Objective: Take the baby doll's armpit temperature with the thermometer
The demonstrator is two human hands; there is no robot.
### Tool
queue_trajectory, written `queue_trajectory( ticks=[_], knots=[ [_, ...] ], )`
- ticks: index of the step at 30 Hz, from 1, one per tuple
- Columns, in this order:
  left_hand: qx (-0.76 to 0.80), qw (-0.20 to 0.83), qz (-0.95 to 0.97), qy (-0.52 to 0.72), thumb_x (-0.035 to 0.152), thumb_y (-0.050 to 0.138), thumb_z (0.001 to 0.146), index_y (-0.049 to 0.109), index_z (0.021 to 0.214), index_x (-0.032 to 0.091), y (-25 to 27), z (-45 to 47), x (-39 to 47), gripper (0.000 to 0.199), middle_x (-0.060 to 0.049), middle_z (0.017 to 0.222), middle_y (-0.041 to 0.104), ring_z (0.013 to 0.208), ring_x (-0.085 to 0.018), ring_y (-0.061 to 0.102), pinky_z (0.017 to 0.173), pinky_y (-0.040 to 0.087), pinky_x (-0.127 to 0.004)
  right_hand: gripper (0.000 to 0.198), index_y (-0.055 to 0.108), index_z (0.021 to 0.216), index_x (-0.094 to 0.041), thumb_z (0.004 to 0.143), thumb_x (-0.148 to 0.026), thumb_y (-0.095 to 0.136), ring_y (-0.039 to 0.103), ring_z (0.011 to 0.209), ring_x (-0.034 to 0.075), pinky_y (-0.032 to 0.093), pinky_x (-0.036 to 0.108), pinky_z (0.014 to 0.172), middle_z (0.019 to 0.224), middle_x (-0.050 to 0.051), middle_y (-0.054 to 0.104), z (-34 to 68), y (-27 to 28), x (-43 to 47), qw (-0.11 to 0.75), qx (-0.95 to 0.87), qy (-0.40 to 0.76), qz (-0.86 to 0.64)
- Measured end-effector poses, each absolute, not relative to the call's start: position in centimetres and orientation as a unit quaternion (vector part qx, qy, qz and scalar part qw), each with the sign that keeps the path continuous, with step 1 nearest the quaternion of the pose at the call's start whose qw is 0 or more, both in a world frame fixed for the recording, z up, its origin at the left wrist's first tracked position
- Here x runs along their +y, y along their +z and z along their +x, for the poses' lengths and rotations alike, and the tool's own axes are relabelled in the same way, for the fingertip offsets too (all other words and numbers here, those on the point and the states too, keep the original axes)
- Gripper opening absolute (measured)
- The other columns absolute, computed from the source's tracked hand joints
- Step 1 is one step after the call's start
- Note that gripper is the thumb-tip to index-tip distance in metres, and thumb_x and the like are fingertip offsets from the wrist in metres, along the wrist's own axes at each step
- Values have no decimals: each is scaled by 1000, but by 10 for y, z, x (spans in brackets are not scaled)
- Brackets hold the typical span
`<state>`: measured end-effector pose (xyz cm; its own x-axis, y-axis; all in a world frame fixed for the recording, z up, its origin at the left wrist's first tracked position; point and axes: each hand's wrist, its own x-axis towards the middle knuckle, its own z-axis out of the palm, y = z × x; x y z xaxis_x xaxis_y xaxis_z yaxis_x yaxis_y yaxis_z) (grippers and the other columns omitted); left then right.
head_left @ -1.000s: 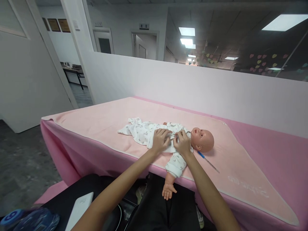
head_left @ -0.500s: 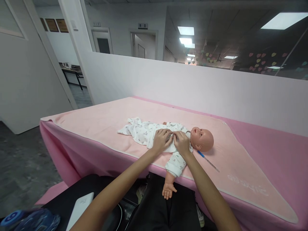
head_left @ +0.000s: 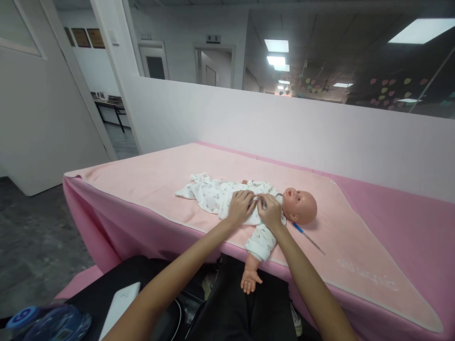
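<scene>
A baby doll (head_left: pixel 300 207) lies on its back on the pink-covered table, its head to the right. It wears a white printed baby outfit (head_left: pixel 209 194), and one of its arms hangs over the front edge. My left hand (head_left: pixel 241 207) and my right hand (head_left: pixel 269 210) meet at the doll's chest, fingers curled and pinching the front of the outfit. What exactly lies between the fingertips, a fastener or only cloth, is too small to tell. Near the doll's head, a thermometer-like stick with a blue end (head_left: pixel 308 237) rests on the mat.
A peach mat (head_left: pixel 149 175) covers the pink tablecloth (head_left: pixel 408 203). Behind the table rises a white partition (head_left: pixel 284 128) with glass above. At lower left, a white flat box (head_left: pixel 119 308) and a blue-capped bottle (head_left: pixel 53 324) lie on a black seat (head_left: pixel 106 277).
Both hands stay at the doll's chest with hardly any movement. The whole view has shifted very slightly to the right.
</scene>
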<state>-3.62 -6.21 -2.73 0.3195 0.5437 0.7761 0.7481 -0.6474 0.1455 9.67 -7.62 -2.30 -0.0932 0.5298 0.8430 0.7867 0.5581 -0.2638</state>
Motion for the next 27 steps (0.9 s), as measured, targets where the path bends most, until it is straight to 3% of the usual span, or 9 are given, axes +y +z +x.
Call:
queue_trajectory(
  ticks=[27],
  knots=[
    [-415,88,-794,-435,20,44,83,55,89,20,-24,-36,-65,12,-3,90,61,86,-18,52,77,34,-34,23,59,91,-20,74,-14,45,58,79,16,43,25,71,83,3,64,97,-22,-77,479,-741,-105,-458]
  ],
)
